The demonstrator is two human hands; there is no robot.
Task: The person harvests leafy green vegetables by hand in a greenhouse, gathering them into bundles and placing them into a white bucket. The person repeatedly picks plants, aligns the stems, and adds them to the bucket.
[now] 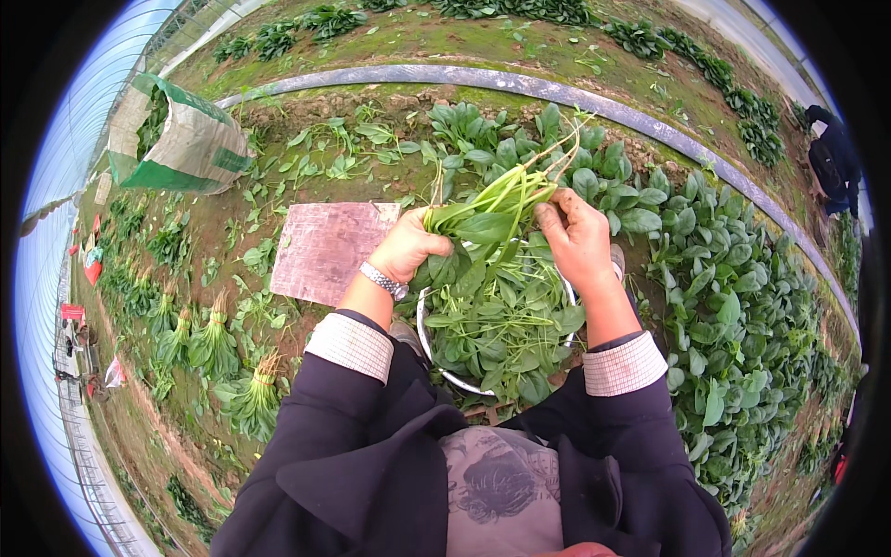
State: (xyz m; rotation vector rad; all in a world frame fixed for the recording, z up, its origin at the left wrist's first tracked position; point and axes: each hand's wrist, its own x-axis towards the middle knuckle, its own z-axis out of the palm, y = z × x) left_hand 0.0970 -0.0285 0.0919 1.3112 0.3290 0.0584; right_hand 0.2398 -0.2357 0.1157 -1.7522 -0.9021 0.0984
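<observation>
My left hand, a metal-band watch on its wrist, grips a loose bunch of spinach by its leafy part. Pale stems and thin roots point up and to the right. The fingertips of my right hand close on the stems at the root end. Below both hands, a white-rimmed basin between my legs is heaped with loose spinach leaves. The bunch partly hides the basin's far rim.
Left of the basin lies a reddish board. Tied spinach bundles stand roots-up farther left, below a green-and-white woven sack. Growing spinach fills the right. A dark strip crosses beyond; a person is at far right.
</observation>
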